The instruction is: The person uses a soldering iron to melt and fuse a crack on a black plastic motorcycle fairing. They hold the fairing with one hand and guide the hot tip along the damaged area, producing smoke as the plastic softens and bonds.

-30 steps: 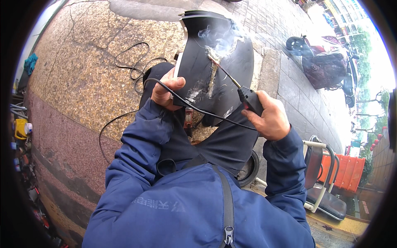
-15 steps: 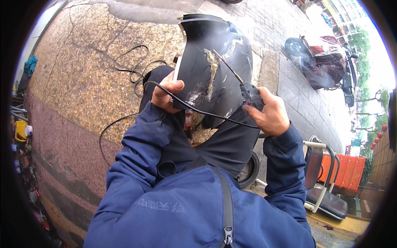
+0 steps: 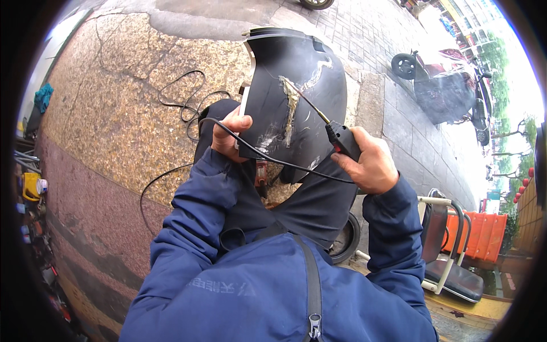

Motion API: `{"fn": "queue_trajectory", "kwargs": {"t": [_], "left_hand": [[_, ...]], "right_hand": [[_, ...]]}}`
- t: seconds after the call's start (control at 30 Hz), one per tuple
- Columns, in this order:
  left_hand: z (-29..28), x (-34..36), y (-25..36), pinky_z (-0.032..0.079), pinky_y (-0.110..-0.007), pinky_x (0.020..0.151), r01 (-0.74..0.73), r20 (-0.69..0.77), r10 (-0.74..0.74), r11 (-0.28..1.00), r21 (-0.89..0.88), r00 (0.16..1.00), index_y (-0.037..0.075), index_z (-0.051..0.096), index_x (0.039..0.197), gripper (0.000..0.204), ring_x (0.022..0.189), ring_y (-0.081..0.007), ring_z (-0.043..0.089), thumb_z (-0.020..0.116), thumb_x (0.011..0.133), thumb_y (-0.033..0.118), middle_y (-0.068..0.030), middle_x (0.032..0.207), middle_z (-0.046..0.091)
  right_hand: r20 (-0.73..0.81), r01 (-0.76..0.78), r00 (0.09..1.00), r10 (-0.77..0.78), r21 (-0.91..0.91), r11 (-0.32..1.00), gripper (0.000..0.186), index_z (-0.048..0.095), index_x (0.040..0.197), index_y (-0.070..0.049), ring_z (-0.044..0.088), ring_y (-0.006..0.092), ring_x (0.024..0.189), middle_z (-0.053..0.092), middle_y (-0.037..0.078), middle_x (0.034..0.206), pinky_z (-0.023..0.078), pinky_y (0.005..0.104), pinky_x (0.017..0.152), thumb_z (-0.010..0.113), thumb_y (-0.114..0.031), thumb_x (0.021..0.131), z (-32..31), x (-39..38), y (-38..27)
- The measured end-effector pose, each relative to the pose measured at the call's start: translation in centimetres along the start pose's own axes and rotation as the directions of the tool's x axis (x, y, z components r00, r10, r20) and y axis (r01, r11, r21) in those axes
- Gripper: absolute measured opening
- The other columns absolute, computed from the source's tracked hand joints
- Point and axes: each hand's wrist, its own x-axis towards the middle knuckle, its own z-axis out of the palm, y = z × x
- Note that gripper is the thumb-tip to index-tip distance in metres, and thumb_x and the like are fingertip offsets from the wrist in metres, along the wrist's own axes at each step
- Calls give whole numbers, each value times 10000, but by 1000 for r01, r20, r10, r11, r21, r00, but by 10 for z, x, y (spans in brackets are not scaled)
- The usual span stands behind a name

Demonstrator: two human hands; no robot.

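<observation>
A curved black plastic panel [image 3: 322, 128], scuffed and with a rough yellowish seam [image 3: 291, 111], rests across my knees. My left hand [image 3: 229, 137] grips its left edge, thumb on the face and fingers out of sight behind. In my right hand [image 3: 371, 162] is a soldering iron [image 3: 345, 141] with a black handle and a long thin metal shaft. Its tip is at the upper end of the seam; whether it touches is hard to tell. Thin smoke hangs over the panel. From the handle a black cord [image 3: 273, 159] crosses the panel's lower part to my left hand.
More cord [image 3: 185, 106] lies looped on the rough ground at left. Below the panel, a red tool [image 3: 261, 175] shows between my legs. A tyre [image 3: 345, 239] and a chair [image 3: 450, 273] stand at right, an orange barrier [image 3: 481, 236] behind. A scooter [image 3: 447, 91] is parked farther off.
The iron's tip has shifted slightly left, and its handle shows more clearly as the smoke has drifted. My left hand keeps its hold on the panel. The whole view has moved a little.
</observation>
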Motion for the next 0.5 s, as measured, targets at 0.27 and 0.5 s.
{"fn": "queue_trajectory", "kwargs": {"t": [0.27, 0.5], "left_hand": [[-9, 3, 0, 553, -448, 976, 0, 102, 2, 1000, -17, 995, -91, 326, 1472, 798, 1159, -327, 634, 679, 845, 254, -236, 1334, 564], [7, 2, -2, 579, -405, 905, -14, -36, 16, 999, 45, 999, -64, 439, 1391, 707, 1051, -282, 679, 714, 803, 214, -184, 1214, 628]], "right_hand": [[-38, -15, 999, 18, 75, 997, 281, 619, 988, 7, 612, 344, 682, 662, 195, 788, 504, 389, 697, 789, -139, 818, 1, -3, 2], [-53, -40, 998, 45, 85, 996, 290, 616, 998, 4, 597, 311, 680, 654, 197, 794, 503, 376, 706, 791, -150, 825, 8, -4, 5]]}}
